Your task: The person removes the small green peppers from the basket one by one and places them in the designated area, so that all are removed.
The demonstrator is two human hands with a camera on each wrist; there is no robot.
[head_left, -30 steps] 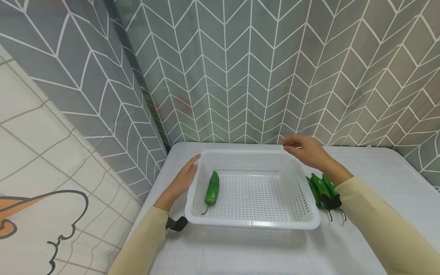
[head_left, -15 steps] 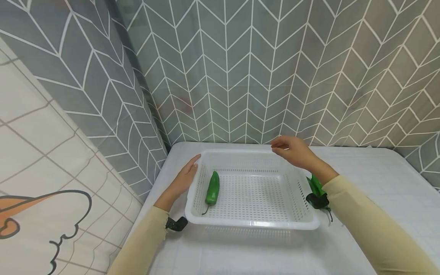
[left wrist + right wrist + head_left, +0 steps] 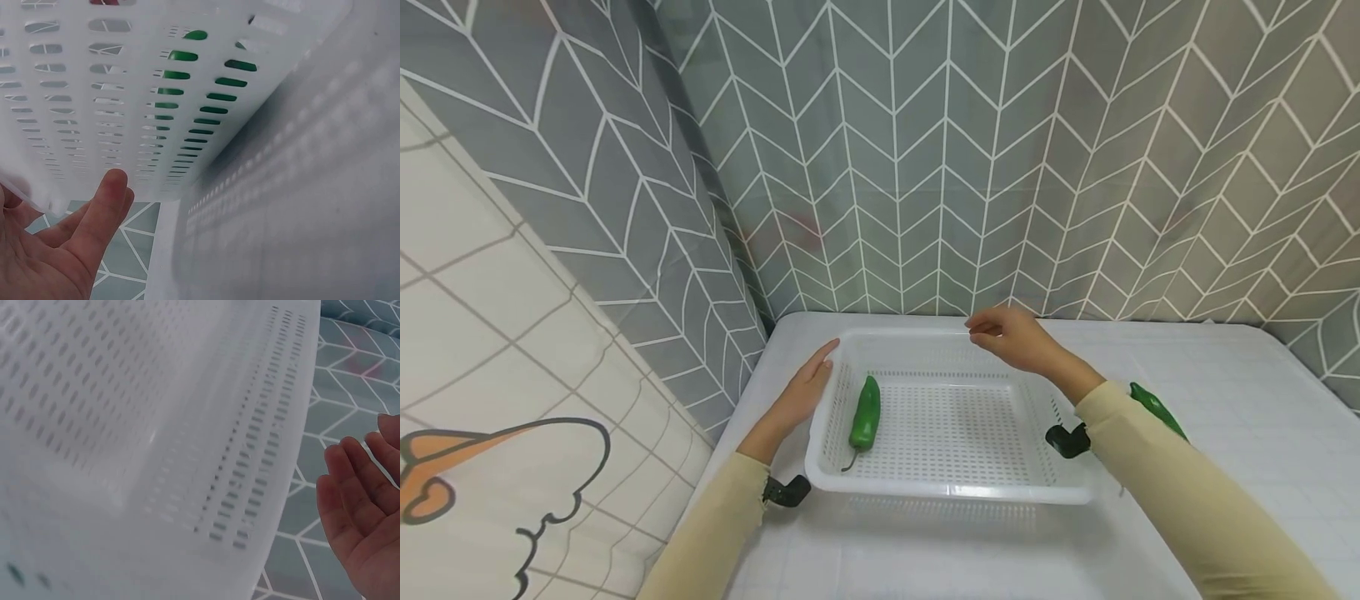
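Observation:
A white perforated plastic basket (image 3: 951, 490) stands on the white-covered table, with one long green chili pepper (image 3: 866, 414) lying at its left side. My left hand (image 3: 801, 394) rests against the basket's left rim. In the left wrist view, that hand's straight fingers (image 3: 100, 219) lie by the outer wall, and green shows through the slots. Above the far rim, toward the right, hovers my right hand (image 3: 1011, 337), its fingers loosely bent. The right wrist view shows this hand (image 3: 369, 512) apart from the basket with nothing in it.
Right of the basket, part of another green chili pepper (image 3: 1156, 408) shows beyond the right sleeve (image 3: 1172, 475), which hides the spot before it. Behind the table (image 3: 1247, 400) hangs a grey chevron-patterned curtain (image 3: 970, 167). A black wrist device (image 3: 786, 492) sits on the left wrist.
My right hand has moved left above the basket's far rim, and its sleeve now covers most of the peppers on the right. The left hand and the pepper in the basket have stayed put.

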